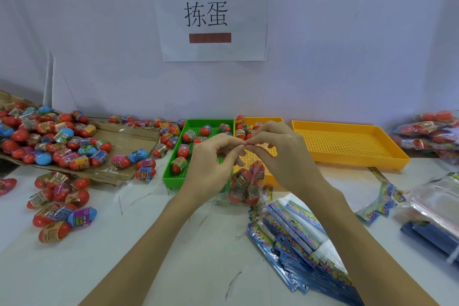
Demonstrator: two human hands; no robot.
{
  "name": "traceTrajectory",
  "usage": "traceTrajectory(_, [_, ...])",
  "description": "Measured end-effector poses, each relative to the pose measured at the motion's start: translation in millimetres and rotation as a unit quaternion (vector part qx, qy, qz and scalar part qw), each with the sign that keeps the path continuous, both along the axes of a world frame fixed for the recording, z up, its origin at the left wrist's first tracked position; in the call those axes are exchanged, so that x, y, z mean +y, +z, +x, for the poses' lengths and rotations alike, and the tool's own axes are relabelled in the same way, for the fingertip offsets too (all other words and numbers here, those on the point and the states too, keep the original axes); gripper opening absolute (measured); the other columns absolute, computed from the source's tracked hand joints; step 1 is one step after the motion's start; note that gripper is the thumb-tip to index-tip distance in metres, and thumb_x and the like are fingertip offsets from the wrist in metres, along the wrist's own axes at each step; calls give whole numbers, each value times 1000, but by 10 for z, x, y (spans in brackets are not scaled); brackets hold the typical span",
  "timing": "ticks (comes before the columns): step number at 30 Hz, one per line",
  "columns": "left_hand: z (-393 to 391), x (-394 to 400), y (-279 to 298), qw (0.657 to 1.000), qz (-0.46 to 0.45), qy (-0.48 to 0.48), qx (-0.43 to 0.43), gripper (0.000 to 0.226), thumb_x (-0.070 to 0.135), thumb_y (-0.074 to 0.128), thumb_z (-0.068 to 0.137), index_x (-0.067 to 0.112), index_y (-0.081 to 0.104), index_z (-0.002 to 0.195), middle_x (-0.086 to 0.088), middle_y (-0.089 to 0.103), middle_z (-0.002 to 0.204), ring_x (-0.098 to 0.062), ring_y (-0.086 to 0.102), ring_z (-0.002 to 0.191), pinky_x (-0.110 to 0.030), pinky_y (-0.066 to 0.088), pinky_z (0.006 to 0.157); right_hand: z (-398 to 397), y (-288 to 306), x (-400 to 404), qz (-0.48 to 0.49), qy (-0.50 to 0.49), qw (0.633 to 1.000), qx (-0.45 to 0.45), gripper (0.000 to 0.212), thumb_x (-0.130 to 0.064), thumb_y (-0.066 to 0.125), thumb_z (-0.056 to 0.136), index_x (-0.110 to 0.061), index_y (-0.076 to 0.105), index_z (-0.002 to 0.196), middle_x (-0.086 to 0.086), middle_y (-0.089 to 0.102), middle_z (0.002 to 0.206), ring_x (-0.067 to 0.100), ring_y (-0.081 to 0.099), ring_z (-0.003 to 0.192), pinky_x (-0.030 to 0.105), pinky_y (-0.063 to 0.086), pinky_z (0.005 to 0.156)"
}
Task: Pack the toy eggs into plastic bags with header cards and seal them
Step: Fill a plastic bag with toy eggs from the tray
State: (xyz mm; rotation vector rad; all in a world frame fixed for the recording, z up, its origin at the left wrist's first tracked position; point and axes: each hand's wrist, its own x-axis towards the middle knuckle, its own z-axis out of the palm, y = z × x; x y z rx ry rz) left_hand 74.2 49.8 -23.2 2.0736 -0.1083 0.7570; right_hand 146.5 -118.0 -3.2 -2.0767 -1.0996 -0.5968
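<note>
Table: green tray holds eggs; far yellow tray.

Pale wall — white table

A white marble-patterned worktop runs along a pale wall. At its far left lies a flattened cardboard sheet heaped with red, blue and pink toy eggs. More loose eggs lie directly on the worktop near the left edge. In the middle stand a green perforated tray and, touching its right side, a yellow tray. A second yellow tray sits apart to the right. Toward the right front lies a pile of blue header-card bags; further right, clear zip bags. Filled packs are stacked at the far right.
</note>
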Motion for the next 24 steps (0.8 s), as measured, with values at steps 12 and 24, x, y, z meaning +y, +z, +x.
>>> traceTrajectory(12, [-33, -33, 54, 997, 67, 12, -47, 12, 6, 70, 97, 10, 77, 106, 1, 73, 87, -9, 72, 73, -26, 59, 72, -36, -2, 28, 48, -22, 998, -17, 2, -6, 78, 88, -5, 80, 88, 5, 66, 86, 16, 50, 80, 27, 45, 71])
traceTrajectory(24, [11, 321, 84, 991, -98, 91, 25, 14, 5, 68, 98, 16, 76, 98, 0, 76, 77, -13, 75, 70, -27, 62, 72, 635, -139, -678, 134, -274, 945, 116, 15, -19, 72, 95, -7, 81, 95, 8, 78, 90, 24, 72, 84, 29, 45, 77])
